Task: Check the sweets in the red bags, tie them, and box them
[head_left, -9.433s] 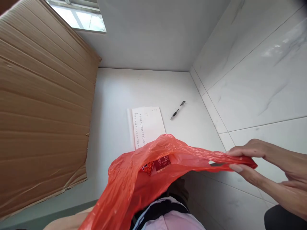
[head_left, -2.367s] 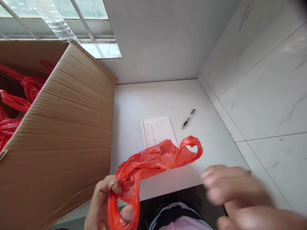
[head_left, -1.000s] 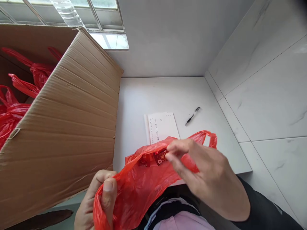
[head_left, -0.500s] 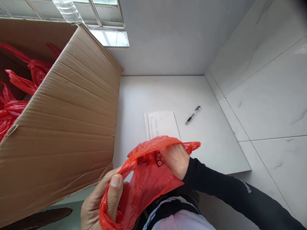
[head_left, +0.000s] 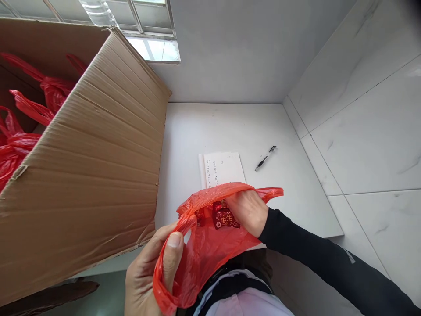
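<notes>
I hold an open red plastic bag (head_left: 204,254) over my lap at the table's front edge. My left hand (head_left: 148,274) grips the near handle and rim, thumb up. My right hand (head_left: 247,210) reaches into the bag's mouth, fingers inside and closed around small red packets (head_left: 222,218) with printed characters. The bag's far handle (head_left: 271,192) sticks out to the right of my right hand.
A large cardboard box (head_left: 82,166) with its flap up fills the left; several tied red bags (head_left: 23,127) lie inside it. On the white table (head_left: 230,127) lie a printed sheet (head_left: 222,169) and a black pen (head_left: 265,158). Tiled wall at right.
My right hand came back from the right, pulled the bag's mouth open and went inside it. My left hand kept its grip on the near handle and shifted slightly right.
</notes>
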Motion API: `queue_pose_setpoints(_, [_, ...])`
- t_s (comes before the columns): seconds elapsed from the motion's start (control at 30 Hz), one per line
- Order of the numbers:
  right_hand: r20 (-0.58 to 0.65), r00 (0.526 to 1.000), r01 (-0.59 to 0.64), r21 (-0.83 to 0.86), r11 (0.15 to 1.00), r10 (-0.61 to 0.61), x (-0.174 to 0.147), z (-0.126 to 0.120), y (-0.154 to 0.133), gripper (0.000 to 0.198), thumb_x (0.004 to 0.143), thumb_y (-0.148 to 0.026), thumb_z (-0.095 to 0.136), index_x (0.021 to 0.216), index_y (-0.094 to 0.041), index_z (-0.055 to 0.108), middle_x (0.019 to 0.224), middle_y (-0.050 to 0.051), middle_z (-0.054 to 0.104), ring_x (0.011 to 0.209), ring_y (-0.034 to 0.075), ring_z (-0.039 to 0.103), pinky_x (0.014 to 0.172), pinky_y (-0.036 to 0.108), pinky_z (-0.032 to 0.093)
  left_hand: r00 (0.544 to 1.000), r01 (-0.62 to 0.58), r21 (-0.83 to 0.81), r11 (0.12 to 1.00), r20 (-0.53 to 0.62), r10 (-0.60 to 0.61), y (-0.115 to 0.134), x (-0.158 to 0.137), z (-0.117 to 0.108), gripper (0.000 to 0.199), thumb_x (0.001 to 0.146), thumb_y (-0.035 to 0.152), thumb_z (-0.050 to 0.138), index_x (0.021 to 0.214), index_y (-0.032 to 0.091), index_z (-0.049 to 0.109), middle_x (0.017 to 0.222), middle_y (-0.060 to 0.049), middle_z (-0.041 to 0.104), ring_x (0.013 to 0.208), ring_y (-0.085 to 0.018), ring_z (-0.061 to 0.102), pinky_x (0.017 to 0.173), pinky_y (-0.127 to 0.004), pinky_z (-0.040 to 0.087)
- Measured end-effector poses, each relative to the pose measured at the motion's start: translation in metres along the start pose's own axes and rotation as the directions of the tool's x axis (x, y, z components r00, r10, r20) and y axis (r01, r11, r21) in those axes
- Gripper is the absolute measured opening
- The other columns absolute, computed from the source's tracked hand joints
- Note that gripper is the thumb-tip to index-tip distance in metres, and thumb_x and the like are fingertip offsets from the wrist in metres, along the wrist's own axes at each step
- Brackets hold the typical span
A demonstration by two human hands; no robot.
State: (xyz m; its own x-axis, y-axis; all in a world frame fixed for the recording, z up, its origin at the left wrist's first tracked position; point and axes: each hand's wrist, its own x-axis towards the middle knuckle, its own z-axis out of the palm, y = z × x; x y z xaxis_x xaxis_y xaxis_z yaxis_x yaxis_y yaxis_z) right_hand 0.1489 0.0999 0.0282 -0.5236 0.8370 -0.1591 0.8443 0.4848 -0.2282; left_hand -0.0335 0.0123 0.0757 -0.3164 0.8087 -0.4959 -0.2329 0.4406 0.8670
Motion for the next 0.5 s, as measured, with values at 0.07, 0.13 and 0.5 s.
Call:
queue_pose_setpoints(0.07, [0.049,0.998,0.032,-0.059,0.998,-0.029,-0.006,0.003,-0.002,0.027,0.074,0.006,0.053,0.09,-0.013,0.063,0.083,0.01,0.069,0.072,0.025,0.065,0.059,0.031,0.044,1.0,-0.004,-0.002,1.0,-0.027,0.004,0.0,-0.001,0.0,0.037,0.073,0.054,0.079,0.1,0.028,0.078,0.085,0.0,0.073,0.068,-0.015,0.064,0.062,-0.019,0.053])
queue_pose_setpoints(0.13, [0.082,0.994,0.076,-0.108,0.991,-0.067,-0.011,0.011,-0.006,0.034,0.073,0.001,0.059,0.104,-0.013,0.061,0.098,0.013,0.069,0.087,0.029,0.066,0.068,0.035,0.05,0.999,-0.013,-0.001,1.0,-0.037,0.013,0.001,-0.001,0.0,0.037,0.072,0.054,0.079,0.1,0.028,0.078,0.084,0.001,0.073,0.068,-0.015,0.064,0.062,-0.018,0.053])
queue_pose_setpoints(0.5, [0.161,0.987,0.007,-0.206,0.979,0.027,-0.02,-0.006,-0.003,0.037,0.07,0.013,0.051,0.093,-0.015,0.06,0.077,0.008,0.069,0.066,0.025,0.068,0.052,0.031,0.042,1.0,-0.018,-0.001,1.0,-0.013,0.018,-0.001,-0.003,-0.002,0.037,0.075,0.053,0.077,0.103,0.03,0.076,0.085,0.0,0.073,0.065,-0.014,0.064,0.059,-0.019,0.053])
